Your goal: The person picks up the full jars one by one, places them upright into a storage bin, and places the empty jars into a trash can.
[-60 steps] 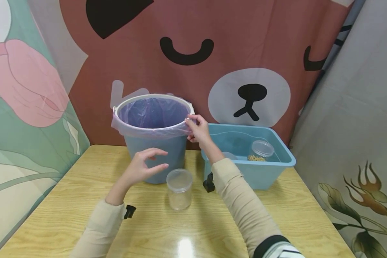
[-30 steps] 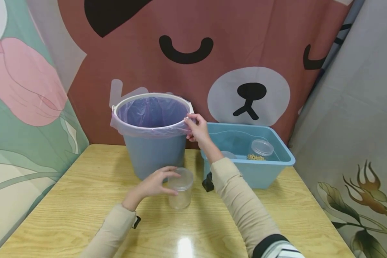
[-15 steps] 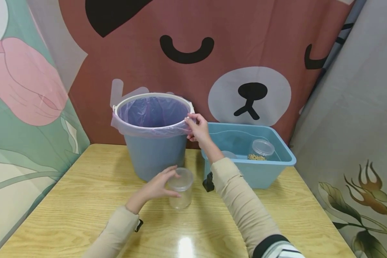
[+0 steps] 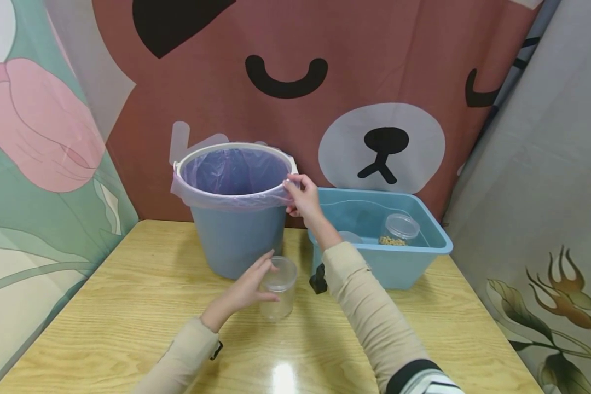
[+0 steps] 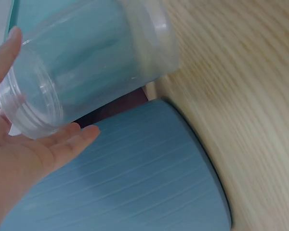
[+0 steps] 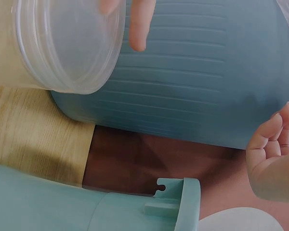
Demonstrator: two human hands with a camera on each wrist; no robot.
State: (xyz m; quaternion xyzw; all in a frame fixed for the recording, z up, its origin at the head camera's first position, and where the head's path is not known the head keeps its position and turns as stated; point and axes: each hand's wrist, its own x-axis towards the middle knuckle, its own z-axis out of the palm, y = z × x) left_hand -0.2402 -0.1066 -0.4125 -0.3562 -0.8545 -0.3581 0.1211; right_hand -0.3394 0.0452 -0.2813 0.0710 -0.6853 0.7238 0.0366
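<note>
A clear lidded plastic jar (image 4: pixel 278 307) stands upright on the wooden table in front of a blue bucket (image 4: pixel 233 235). My left hand (image 4: pixel 246 287) is round the near-left side of the jar, thumb and fingers spread apart. In the left wrist view, the jar's lid end (image 5: pixel 45 103) lies between the thumb and the nearly straight fingers. A thin purple bin liner (image 4: pixel 216 201) lines the bucket and folds over its white rim. At the rim's right side, my right hand (image 4: pixel 305 202) pinches the liner's edge between thumb and forefinger.
A light blue tub (image 4: pixel 399 268) stands right of the bucket, just behind my right forearm. Inside it is a clear lidded jar (image 4: pixel 401 226) with yellowish grains. Patterned cloths hang behind and at both sides of the table (image 4: pixel 256 355).
My left hand has come down and rightward from beside the bucket to the jar, which has shifted slightly right. My right hand keeps its pinch on the liner.
</note>
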